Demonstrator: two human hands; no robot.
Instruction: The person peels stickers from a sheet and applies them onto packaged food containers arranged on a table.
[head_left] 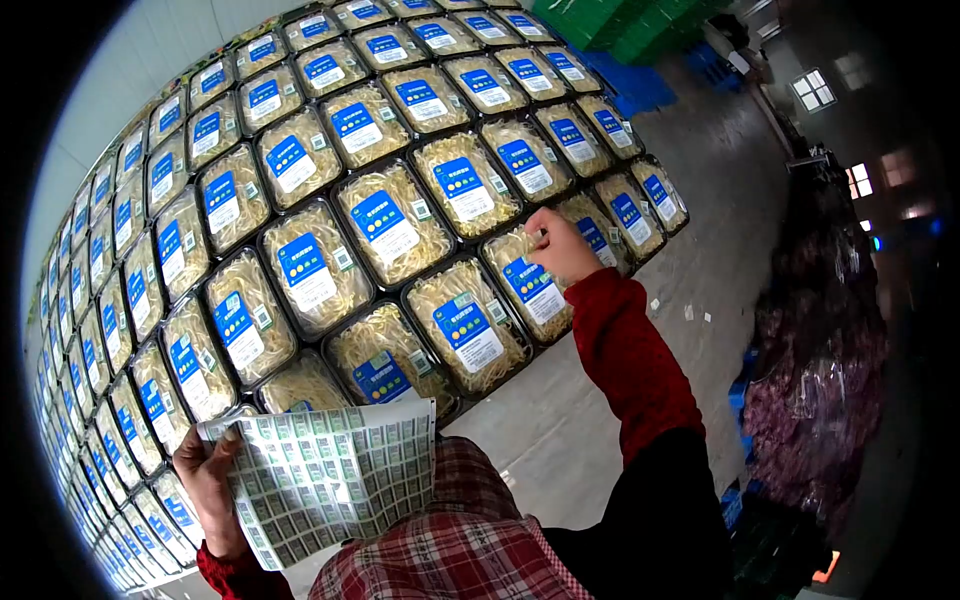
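Observation:
Pinched between the thumb and fingers of my left hand [212,484] is a sheet of small green-and-white stickers [335,475], held low in front of the plaid apron [440,555]. My right hand [562,246] is over the top of a packed tray [540,300] near the right edge of the rows, fingers curled with thumb and fingertips together. Whether something small is between those fingertips cannot be made out. The trays hold pale sprouts under clear film with blue-and-white labels, and many, such as this one [467,187], bear a small square sticker.
Rows of similar trays [300,265] stretch left and away. Green crates [640,28] and a blue pallet [632,88] stand at the top. Grey floor [700,190] runs along the right side, with a dark purplish heap [820,400] beyond it.

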